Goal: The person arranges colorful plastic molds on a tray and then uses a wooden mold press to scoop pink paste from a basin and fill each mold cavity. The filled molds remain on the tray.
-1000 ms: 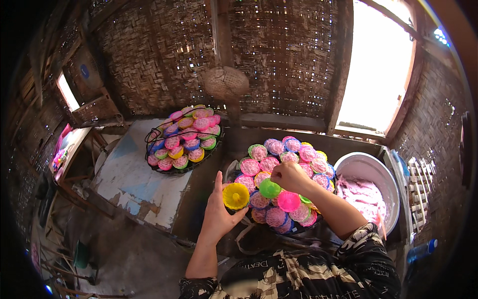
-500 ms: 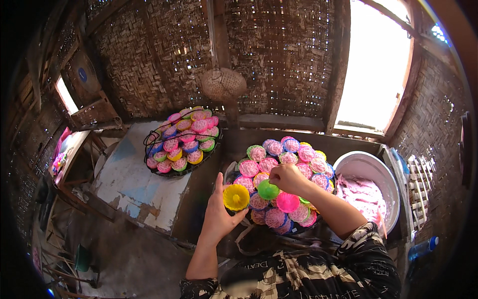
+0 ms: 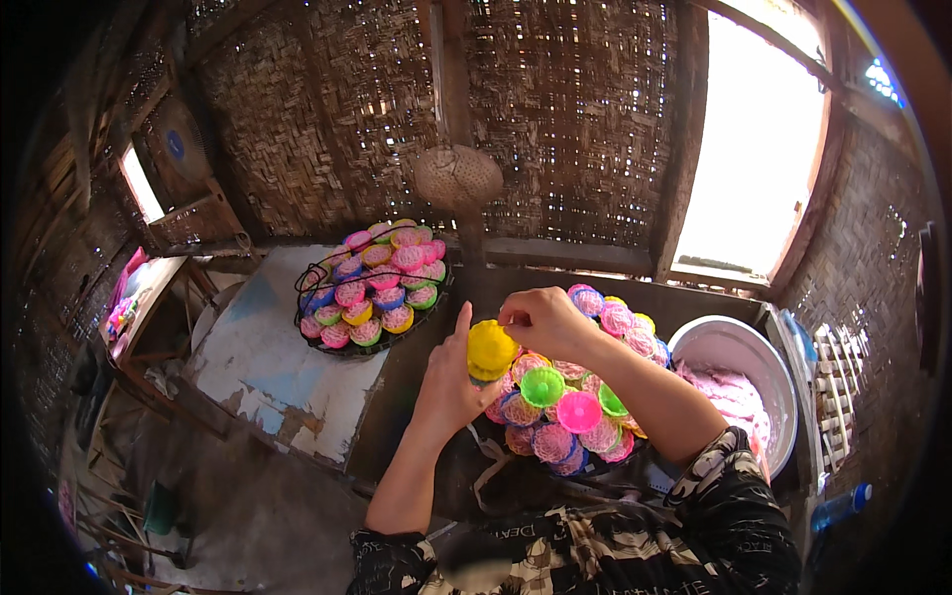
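Left of heap [image 3: 601, 436]: left hand [image 3: 446, 389] curled round yellow cup [image 3: 492, 349]
Right hand [image 3: 548, 322]: newly at its rim, fingers bunched, grip unclear
Work: shifted from green cup [image 3: 541, 388] to yellow

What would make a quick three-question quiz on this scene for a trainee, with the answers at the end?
1. Multiple choice. What is the main colour of the cup held in the left hand?
A) green
B) yellow
C) white

2. True or false? The right hand is inside the tub.

3. Fill in the missing word. The bottle at the lower right of the view is ____.

Key
1. B
2. False; it is close beside the cup.
3. blue
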Available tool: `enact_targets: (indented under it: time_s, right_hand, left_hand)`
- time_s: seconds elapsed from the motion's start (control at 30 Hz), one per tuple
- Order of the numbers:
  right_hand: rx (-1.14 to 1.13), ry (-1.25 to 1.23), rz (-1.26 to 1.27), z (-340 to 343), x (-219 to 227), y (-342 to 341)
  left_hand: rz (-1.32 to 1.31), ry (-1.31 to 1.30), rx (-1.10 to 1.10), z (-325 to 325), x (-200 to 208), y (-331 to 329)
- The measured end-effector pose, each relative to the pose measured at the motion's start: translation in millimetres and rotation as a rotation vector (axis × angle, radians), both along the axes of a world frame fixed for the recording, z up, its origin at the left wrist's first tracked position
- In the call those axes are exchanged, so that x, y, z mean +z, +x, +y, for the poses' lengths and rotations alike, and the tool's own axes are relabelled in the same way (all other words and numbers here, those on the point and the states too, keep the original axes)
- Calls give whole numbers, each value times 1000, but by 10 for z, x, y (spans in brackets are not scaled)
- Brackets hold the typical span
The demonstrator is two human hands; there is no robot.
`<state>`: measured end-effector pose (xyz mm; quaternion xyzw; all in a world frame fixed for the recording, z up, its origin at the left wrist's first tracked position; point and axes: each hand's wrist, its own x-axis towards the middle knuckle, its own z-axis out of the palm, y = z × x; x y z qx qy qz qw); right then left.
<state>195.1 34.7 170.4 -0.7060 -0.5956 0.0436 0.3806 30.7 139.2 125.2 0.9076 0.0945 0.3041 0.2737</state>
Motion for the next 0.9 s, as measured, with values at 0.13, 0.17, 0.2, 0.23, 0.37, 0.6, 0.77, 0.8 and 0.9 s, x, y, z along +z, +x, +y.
enact_targets:
  time_s: [0.13, 0.17, 0.2, 0.23, 0.37, 0.6, 0.77, 0.8, 0.9]
  right_hand:
    - [-141, -129, -120, 38, -192, 260]
    - [-150, -175, -126, 54, -267, 306]
    - [-159, -211, -131, 67, -343, 349]
    - [-187, -286, -125, 76, -419, 383]
    - [-148, -315, -160, 76, -617, 440]
    - [-126, -229, -39, 84, -313, 278]
    - [12, -129, 285, 138, -50, 218]
    - [-54, -125, 334, 142, -32, 259]
    - [-172, -148, 287, 137, -65, 472]
  left_hand:
    - [11, 14, 62, 47, -124, -99]
    - [30, -13, 77, 69, -142, -114]
    - [22, -29, 70, 89, -156, -129]
    - [22, -41, 61, 107, -167, -135]
    - [36, -66, 64, 140, -175, -155]
    - [26, -31, 26, 143, -45, 5]
    - [-19, 41, -38, 204, 86, 417]
    - [-65, 54, -47, 217, 87, 499]
    - [-73, -84, -151, 300, 54, 779]
